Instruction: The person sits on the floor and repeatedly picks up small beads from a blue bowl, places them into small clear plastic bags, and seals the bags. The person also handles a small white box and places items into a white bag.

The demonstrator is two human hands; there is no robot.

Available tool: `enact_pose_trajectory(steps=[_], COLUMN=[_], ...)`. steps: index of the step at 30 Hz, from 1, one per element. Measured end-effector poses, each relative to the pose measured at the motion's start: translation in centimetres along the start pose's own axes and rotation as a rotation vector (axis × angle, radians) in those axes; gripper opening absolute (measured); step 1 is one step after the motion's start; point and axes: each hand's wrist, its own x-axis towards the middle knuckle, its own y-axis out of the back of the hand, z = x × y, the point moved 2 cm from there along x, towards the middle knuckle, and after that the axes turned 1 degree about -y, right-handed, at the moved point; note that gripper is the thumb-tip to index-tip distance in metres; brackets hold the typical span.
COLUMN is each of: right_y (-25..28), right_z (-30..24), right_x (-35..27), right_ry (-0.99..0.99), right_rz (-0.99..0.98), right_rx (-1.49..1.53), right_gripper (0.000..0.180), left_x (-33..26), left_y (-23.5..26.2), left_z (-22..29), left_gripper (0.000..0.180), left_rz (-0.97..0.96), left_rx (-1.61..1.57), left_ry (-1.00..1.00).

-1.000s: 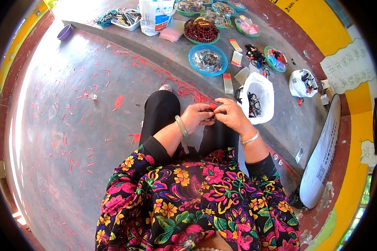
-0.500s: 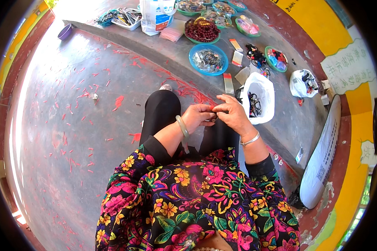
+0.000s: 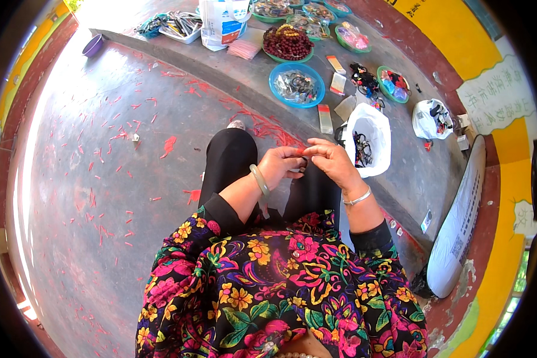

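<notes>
My left hand (image 3: pixel 281 167), with a pale green bangle at the wrist, is closed in a pinch above my lap. A small red piece (image 3: pixel 301 151) shows at its fingertips, with something dark just below; their kind is too small to tell. My right hand (image 3: pixel 335 162), with a silver bracelet, meets it from the right, thumb and forefinger at the same red piece. Close beyond the right hand stands a white-lined bin (image 3: pixel 380 140) with dark, tangled stringy items inside.
Blue basin (image 3: pixel 297 87) with small bagged parts, a green basin of dark red beads (image 3: pixel 287 43) and several other basins stand on the raised ledge. Red scraps (image 3: pixel 169 145) litter the floor at left. A long silvery wrapped object (image 3: pixel 456 227) leans at the right wall.
My right hand has shifted slightly, its fingers reaching a little further left over the red piece. The left hand stays almost in place.
</notes>
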Motion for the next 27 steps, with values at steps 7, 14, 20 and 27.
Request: enact_pose_trajectory(steps=[7, 14, 20, 27], right_y=[0.1, 0.1, -0.3, -0.2], right_z=[-0.1, 0.5, -0.1, 0.6], right_x=[-0.1, 0.5, 0.9, 1.1], right_ry=[0.184, 0.177, 0.143, 0.135], right_rz=[0.089, 0.004, -0.100, -0.035], right_rx=[-0.430, -0.450, -0.440, -0.386], right_gripper=[0.022, 0.021, 0.021, 0.023], left_x=[-0.3, -0.5, -0.2, -0.6], left_y=[-0.2, -0.5, -0.1, -0.3], left_z=[0.4, 0.6, 0.2, 0.9], left_gripper=[0.022, 0.023, 0.023, 0.024], left_rz=[0.023, 0.022, -0.006, 0.042], left_rx=[-0.012, -0.018, -0.013, -0.086], left_ry=[-0.010, -0.019, -0.031, -0.002])
